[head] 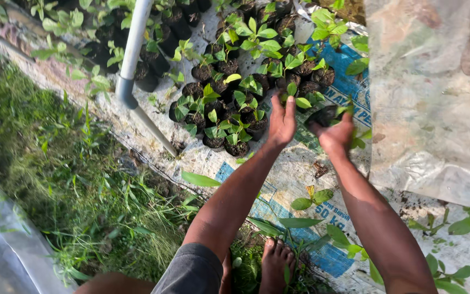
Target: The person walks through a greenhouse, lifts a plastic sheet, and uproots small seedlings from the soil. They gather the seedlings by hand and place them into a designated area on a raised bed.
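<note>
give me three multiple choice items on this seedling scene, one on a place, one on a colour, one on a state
1. Where does the right hand sit?
A. on a black seedling bag at the right edge of the cluster
B. on the grass
C. on the white pipe

2. What colour are the seedling bags?
A. white
B. black
C. red

3. How is the left hand?
A. shut in a fist around a tool
B. resting on the person's knee
C. open, fingers stretched toward the seedlings

Answers:
1. A, the right hand grips the black seedling bag beside the cluster, on the printed sack sheet.
2. B, each small bag of soil shows dark black sides under green leaves.
3. C, the left hand is flat with fingers extended and holds nothing.
</note>
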